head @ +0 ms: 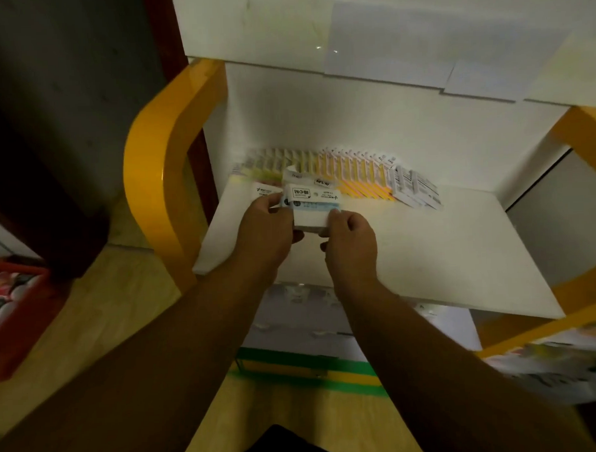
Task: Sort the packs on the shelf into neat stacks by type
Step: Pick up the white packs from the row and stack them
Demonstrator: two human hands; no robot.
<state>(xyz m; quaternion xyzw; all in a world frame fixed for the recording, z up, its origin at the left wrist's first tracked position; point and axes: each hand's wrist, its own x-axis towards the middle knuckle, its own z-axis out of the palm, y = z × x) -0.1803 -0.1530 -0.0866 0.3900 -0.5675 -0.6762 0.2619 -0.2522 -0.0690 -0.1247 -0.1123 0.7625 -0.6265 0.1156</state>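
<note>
Both my hands hold a small bundle of white and pale-blue packs [311, 208] just above the white shelf [443, 254]. My left hand [268, 227] grips the bundle's left end, my right hand [351, 239] its right end. Behind the bundle, along the back wall, stands a row of upright packs: pale yellow-green ones [277, 160] on the left, yellow and white ones [355, 176] in the middle. White packs with black print [415, 188] lean at the row's right end. One white pack [265, 189] lies flat to the left of the bundle.
The shelf has curved yellow side frames [152, 170] and a white board above [283, 27]. A lower shelf [327, 323] with pale packs shows beneath. A red crate [12, 303] sits on the wooden floor at left. Green tape [311, 367] marks the floor.
</note>
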